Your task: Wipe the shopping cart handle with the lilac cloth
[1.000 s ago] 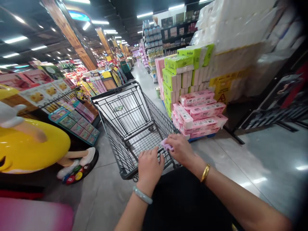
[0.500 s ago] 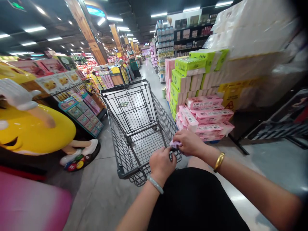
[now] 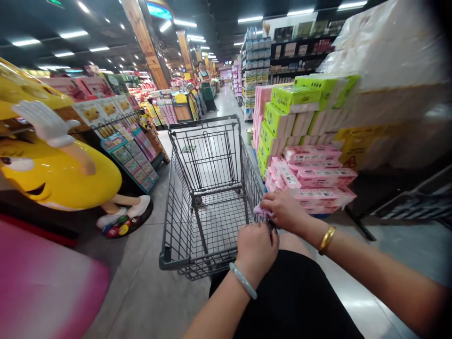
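A dark wire shopping cart (image 3: pixel 173 262) stands in front of me, turned a little to the left, with bare mesh showing at its bottom. My left hand (image 3: pixel 254 248), a pale bangle at its wrist, is closed over the right end of the cart's handle. Just beyond it, my right hand (image 3: pixel 285 209) wears a gold bangle and pinches a crumpled lilac cloth (image 3: pixel 262 211) against the cart's right rear corner. Whether the cloth is fabric or tissue I cannot tell. The handle's right end is mostly hidden by my hands.
Close on the right are stacked green tissue packs (image 3: pixel 277 120) and pink tissue packs (image 3: pixel 323 176). A yellow mascot figure (image 3: pixel 81 179) and a display rack (image 3: pixel 130 162) line the left. A person in a green apron (image 3: pixel 206 89) stands farther up the aisle (image 3: pixel 226 103).
The cart and both hands appear farther right in view, and the cart's handle has swung lower left. My left hand has come nearer to my right; the lilac cloth stays in the right hand.
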The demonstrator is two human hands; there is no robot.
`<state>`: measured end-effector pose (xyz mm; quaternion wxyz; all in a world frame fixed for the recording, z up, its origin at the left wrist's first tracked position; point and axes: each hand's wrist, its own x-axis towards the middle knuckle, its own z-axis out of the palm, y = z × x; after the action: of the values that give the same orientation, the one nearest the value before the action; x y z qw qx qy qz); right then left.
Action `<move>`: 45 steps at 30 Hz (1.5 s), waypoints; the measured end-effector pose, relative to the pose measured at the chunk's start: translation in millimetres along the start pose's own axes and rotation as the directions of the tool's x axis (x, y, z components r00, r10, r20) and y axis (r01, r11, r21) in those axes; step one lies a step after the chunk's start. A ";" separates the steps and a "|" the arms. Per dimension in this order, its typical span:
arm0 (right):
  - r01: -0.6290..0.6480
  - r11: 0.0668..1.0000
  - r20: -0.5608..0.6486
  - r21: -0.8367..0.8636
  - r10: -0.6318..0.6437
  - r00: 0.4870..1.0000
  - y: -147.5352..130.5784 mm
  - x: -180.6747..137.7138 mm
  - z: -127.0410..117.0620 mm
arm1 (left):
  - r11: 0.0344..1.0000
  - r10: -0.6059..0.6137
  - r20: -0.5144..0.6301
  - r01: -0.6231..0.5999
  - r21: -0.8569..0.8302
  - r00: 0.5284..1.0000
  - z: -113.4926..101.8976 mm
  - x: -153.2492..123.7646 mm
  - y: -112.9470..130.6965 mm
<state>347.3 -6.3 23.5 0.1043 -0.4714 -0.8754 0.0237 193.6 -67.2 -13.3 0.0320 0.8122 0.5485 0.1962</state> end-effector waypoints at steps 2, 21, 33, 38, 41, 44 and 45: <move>0.038 0.998 0.031 0.042 -0.039 0.999 -2.3 -0.6 2.1 | 1.000 0.021 0.000 -0.021 0.018 1.000 8.3 -3.2 -0.1; 0.189 0.981 0.146 0.044 -0.194 0.970 -41.7 31.4 8.9 | 0.959 0.265 0.021 -0.266 0.095 0.964 -7.5 -29.3 -68.6; 0.150 0.987 0.083 -0.063 -0.145 0.986 -83.9 80.5 13.5 | 0.957 0.236 0.063 -0.243 0.160 0.970 -40.1 -30.4 -128.4; 0.234 0.972 0.171 0.004 -0.231 0.958 -90.1 89.5 12.4 | 0.968 -0.105 -0.030 0.109 0.226 0.994 -48.2 -34.2 -102.3; 0.080 0.995 0.146 -0.067 -0.069 0.987 -81.7 100.9 6.1 | 0.957 -0.223 -0.094 0.236 0.170 0.970 -42.8 -31.5 -81.4; 0.009 0.995 0.137 -0.097 0.005 0.990 -81.6 106.3 5.7 | 0.954 -0.237 -0.128 0.256 0.154 0.963 -30.6 -26.6 -74.7; 0.005 0.995 0.149 -0.097 0.009 0.989 -83.7 106.2 7.0 | 0.954 -0.229 -0.131 0.249 0.164 0.965 -26.3 -25.4 -76.0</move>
<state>220.5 35.9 45.4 0.0155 -0.4736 -0.8804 0.0165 109.4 -64.3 -16.6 -0.0480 0.7272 0.6592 0.1852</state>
